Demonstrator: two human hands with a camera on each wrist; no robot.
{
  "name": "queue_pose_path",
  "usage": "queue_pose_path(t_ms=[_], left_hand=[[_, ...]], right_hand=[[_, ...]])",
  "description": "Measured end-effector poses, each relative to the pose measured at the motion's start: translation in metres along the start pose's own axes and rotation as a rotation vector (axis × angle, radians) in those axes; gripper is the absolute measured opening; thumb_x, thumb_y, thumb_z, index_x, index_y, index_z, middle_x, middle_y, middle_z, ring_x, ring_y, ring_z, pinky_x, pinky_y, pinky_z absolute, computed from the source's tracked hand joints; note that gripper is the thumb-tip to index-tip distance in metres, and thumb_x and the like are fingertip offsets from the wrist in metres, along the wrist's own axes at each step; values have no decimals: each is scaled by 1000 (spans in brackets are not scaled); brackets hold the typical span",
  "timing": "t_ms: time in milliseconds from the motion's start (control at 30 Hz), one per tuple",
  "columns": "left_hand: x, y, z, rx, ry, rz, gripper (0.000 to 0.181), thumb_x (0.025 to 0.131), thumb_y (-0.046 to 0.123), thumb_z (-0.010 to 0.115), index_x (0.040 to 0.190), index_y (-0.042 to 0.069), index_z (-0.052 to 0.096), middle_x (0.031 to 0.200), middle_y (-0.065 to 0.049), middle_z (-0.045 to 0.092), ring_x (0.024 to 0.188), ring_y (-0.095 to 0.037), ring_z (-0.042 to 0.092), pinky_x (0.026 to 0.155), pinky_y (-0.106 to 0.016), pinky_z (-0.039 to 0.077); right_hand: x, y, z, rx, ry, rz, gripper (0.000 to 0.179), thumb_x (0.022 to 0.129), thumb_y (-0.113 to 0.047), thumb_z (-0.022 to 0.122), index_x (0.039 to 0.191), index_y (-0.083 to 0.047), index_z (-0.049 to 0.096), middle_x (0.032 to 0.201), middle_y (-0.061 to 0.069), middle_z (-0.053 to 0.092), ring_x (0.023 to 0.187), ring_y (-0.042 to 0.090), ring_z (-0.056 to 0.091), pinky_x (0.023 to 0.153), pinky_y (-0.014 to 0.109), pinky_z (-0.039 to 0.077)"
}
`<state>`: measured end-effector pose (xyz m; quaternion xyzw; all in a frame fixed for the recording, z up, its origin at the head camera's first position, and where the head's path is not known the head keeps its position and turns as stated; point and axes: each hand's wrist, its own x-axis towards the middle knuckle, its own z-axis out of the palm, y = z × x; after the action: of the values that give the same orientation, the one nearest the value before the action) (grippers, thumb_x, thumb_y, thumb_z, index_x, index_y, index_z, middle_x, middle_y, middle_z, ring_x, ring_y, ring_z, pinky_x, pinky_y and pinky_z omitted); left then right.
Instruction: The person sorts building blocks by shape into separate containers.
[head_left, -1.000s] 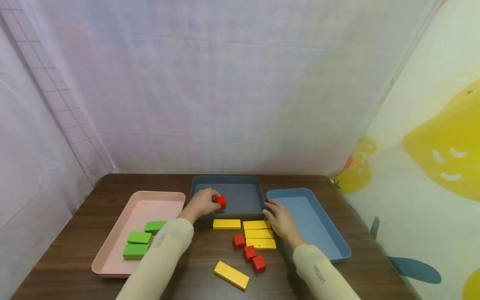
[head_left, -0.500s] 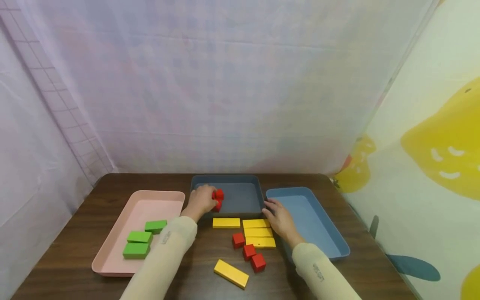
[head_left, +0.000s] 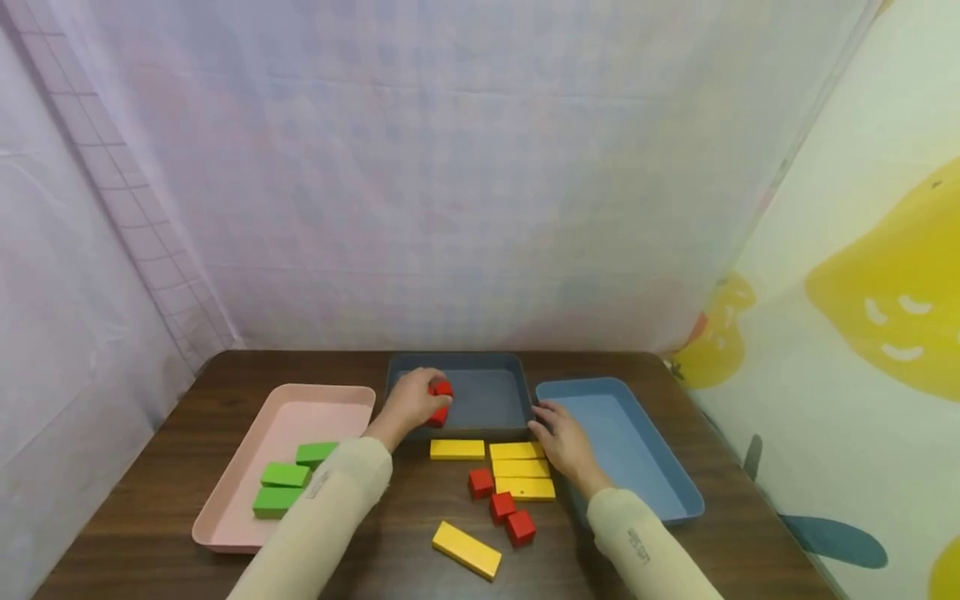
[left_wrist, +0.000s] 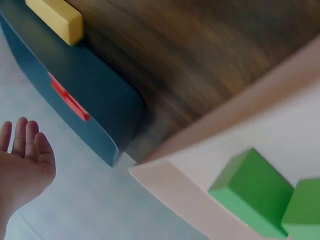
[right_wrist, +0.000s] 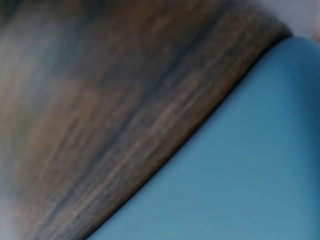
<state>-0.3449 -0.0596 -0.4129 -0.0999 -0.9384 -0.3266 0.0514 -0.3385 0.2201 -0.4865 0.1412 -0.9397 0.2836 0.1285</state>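
Left hand (head_left: 411,402) over the near left part of the dark tray (head_left: 491,398), thumb apart from the fingers; the left wrist view shows the fingers loosely bent, nothing pinched. Red cubes (head_left: 444,388) lie inside that tray, at least two, right at the fingertips in the head view — contact cannot be told, and the hand hides part of them. Judged by look: light, stiff, smooth-faced, not fragile, perhaps a little slick. Best hold would be thumb and forefinger on opposite side faces, from above, keeping clear of the tray wall. Right hand (head_left: 564,442) beside the blue tray's (head_left: 618,433) left rim, fingers extended and slightly spread, holding nothing visible; whether it touches the rim is unclear. Between the hands and nearer the person, three loose red cubes (head_left: 502,507) sit in a slanting row on the table (head_left: 408,517), just beside three yellow blocks (head_left: 520,468) laid side by side. Farther left, green blocks (head_left: 285,475) in a pink tray (head_left: 322,408).
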Motion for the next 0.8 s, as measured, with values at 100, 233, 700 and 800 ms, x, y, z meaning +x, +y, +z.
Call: queue_pose_path(t_ms=[100, 233, 700, 800], left_hand=[[-7, 6, 2, -51, 9, 26, 42, 79, 25, 69, 117, 9, 59, 106, -11, 59, 93, -25, 55, 80, -38, 44], [-21, 12, 6, -130, -20, 55, 42, 80, 24, 69, 118, 9, 59, 106, -10, 59, 96, -26, 55, 80, -39, 44], [-65, 23, 42, -262, -104, 134, 43, 76, 25, 72, 111, 4, 62, 99, -10, 61, 89, -23, 55, 75, -37, 45], [-71, 23, 51, -244, -125, 124, 45, 74, 26, 73, 111, 3, 62, 97, -10, 60, 87, -24, 56, 73, -36, 46]], right_hand=[[-1, -1, 0, 1, -9, 16, 41, 90, -29, 55, 123, -5, 56, 132, 14, 45, 118, 34, 43, 96, 50, 31], [-2, -2, 1, 11, -6, 15, 42, 90, -29, 56, 124, -5, 56, 132, 15, 45, 118, 34, 42, 96, 51, 31], [-1, -2, 0, 9, -5, 21, 41, 90, -27, 56, 124, -4, 55, 132, 15, 44, 119, 35, 41, 97, 52, 30], [-1, -1, -1, 5, -1, 22, 41, 90, -28, 56, 124, -4, 55, 132, 15, 44, 118, 35, 42, 96, 52, 31]])
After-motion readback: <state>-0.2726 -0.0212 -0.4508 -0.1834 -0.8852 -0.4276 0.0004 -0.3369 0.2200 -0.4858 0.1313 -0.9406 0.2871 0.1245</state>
